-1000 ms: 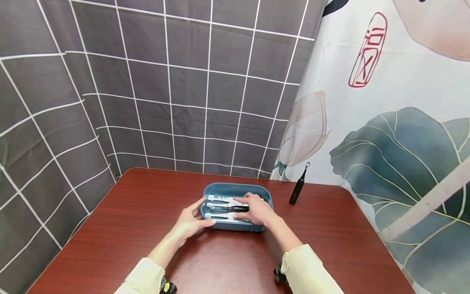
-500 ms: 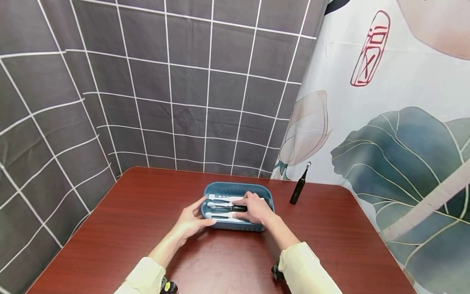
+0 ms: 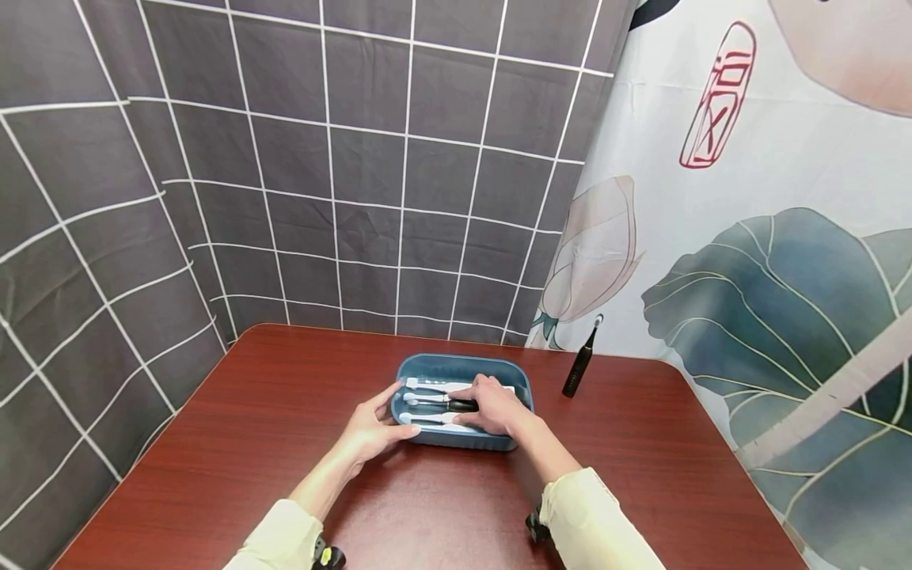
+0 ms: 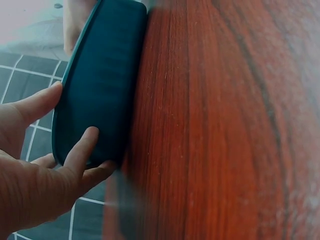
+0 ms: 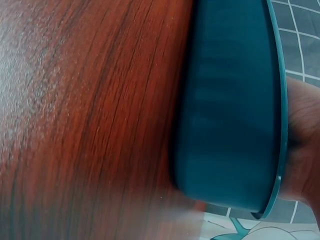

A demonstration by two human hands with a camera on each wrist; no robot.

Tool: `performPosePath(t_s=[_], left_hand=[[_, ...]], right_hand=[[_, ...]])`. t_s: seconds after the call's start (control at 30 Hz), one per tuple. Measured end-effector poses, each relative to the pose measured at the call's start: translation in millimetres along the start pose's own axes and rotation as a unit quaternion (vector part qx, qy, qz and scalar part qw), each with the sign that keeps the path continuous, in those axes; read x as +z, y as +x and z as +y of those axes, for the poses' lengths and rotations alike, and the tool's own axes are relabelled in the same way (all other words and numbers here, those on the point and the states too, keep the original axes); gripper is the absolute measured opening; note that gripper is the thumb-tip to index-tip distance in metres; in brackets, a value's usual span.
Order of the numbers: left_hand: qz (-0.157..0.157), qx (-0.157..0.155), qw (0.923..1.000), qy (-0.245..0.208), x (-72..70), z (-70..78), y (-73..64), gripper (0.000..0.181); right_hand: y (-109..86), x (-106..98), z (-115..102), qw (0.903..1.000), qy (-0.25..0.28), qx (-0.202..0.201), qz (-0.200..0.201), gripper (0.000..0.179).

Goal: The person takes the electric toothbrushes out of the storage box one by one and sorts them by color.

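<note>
- Gripping the left end of the blue bin [image 3: 456, 442], my left hand [image 3: 365, 434] has its thumb near the front corner and its fingers spaced out around the end wall
- My right hand [image 3: 495, 405] reaches down into the bin, fingertips to either side of a black handle [image 3: 465, 405]; whether they pinch it I cannot tell, since the bin's wall hides them in the right wrist view
- The bin sits on the reddish-brown surface [image 3: 299, 380], near its far edge
- Inside, one white toothbrush [image 3: 423, 384] lies toward the back and another, the front toothbrush [image 3: 427, 418], lies along the near wall
- Between them, more slim brush heads sit too close together to count
- A black toothbrush [image 3: 579, 370] is on the surface, apart from the bin on its right
</note>
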State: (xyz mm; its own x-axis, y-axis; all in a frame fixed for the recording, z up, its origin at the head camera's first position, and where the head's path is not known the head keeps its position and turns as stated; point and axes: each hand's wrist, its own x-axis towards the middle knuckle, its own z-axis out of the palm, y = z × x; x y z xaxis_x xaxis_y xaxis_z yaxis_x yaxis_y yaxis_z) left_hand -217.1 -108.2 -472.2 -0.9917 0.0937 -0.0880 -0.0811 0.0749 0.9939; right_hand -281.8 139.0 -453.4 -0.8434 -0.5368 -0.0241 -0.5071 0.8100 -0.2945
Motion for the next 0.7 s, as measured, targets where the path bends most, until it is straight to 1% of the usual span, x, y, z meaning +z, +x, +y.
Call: performPosePath(t_s=[0.13, 0.23, 0.37, 0.5, 0.6, 0.7], left_hand=[[-0.001, 0.001, 0.9999, 0.012, 0.6, 1.5, -0.8, 0.089], [-0.002, -0.003, 0.9999, 0.012, 0.8, 2.1, -1.4, 0.089], [-0.006, -0.006, 0.9999, 0.007, 0.8, 2.5, -2.1, 0.089], [-0.006, -0.003, 0.9999, 0.008, 0.8, 2.4, -1.9, 0.089], [-0.006, -0.001, 1.0000, 0.007, 0.8, 2.0, -1.3, 0.090], [-0.005, 0.000, 1.0000, 0.008, 0.6, 1.3, -0.5, 0.090]], right_hand=[[0.6, 0.3, -2.4, 0.9998, 0.004, -0.018, 0.001, 0.045], [1.0, 1.4, -3.7, 0.9996, 0.009, -0.027, 0.007, 0.040], [0.5, 3.0, -4.3, 0.9993, 0.011, -0.031, 0.017, 0.035], [-1.1, 3.8, -3.1, 0.9993, 0.006, -0.024, 0.028, 0.034], [-2.4, 3.1, -0.9, 0.9984, 0.016, -0.014, 0.052, 0.034], [-3.1, 1.1, 2.7, 0.9936, 0.049, -0.014, 0.101, 0.034]])
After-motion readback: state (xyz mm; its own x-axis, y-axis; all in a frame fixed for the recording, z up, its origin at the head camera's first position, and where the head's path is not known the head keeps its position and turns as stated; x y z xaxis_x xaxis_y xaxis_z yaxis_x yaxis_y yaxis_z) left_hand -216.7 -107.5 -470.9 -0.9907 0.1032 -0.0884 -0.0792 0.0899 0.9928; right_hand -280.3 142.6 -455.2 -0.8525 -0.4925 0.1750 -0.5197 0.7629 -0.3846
